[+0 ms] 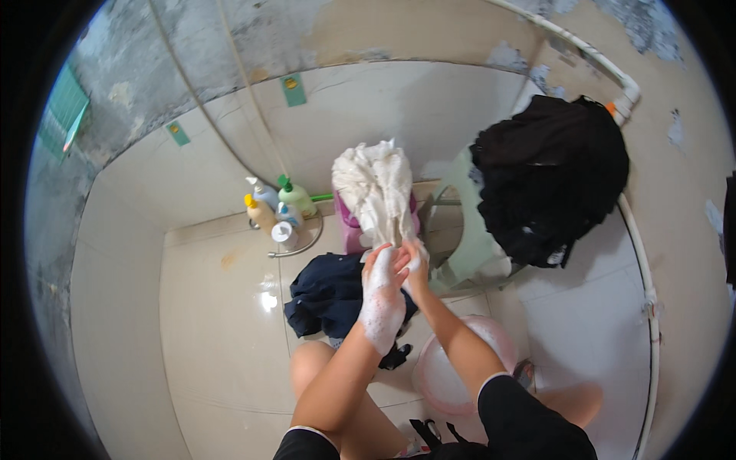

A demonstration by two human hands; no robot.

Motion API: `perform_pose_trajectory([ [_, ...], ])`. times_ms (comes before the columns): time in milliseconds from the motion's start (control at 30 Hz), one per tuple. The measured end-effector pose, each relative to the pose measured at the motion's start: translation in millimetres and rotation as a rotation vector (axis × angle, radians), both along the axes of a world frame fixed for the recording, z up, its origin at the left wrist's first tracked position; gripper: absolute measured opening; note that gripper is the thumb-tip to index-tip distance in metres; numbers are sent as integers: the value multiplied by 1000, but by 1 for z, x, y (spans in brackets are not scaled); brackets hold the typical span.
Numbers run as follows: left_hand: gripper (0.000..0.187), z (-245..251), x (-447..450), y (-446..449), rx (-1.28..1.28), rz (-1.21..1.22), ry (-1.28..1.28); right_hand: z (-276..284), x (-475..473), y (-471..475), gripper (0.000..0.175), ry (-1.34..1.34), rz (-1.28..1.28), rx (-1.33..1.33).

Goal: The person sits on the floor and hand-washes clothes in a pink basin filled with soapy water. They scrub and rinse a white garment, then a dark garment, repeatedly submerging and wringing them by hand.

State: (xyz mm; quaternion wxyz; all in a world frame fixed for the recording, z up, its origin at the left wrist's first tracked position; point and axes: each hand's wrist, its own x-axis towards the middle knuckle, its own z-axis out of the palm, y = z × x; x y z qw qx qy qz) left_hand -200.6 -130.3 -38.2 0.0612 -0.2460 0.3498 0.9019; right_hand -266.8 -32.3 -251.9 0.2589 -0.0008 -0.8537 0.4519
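Observation:
Thick white foam covers my left hand (384,276) from the fingers past the wrist. Beside it, partly overlapped, is my right hand (417,265), with foam on its palm side. Both are at the lower, narrowing end of a wet white garment (374,178); whether the fingers grip its cloth is hidden by foam and overlap. The garment is bunched over a pink-purple stool or container (349,233). Below my hands a dark navy garment (325,293) lies crumpled on the tiles. A pink basin (428,376) with whitish, sudsy contents stands under my right forearm.
Several pump bottles (261,213) stand by the wall at left, with a shower hose (305,246) curled around them. At right, a pale green plastic stool (463,253) carries a heap of black clothes (552,178). A white pipe (647,276) runs along the right wall.

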Motion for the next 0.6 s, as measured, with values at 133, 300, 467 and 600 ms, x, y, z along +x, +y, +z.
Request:
perform_pose_trajectory([
  [133,35,-6,13,11,-52,-129,14,74,96,38,10,73,-93,-195],
  [300,28,-11,29,43,-228,-276,151,240,120,126,17,544,-276,-43],
  [467,21,1,37,88,-286,-363,370,370,72,194,66,589,-667,336],
  [600,26,34,42,118,-307,-465,462,392,54,224,70,380,-624,371],
])
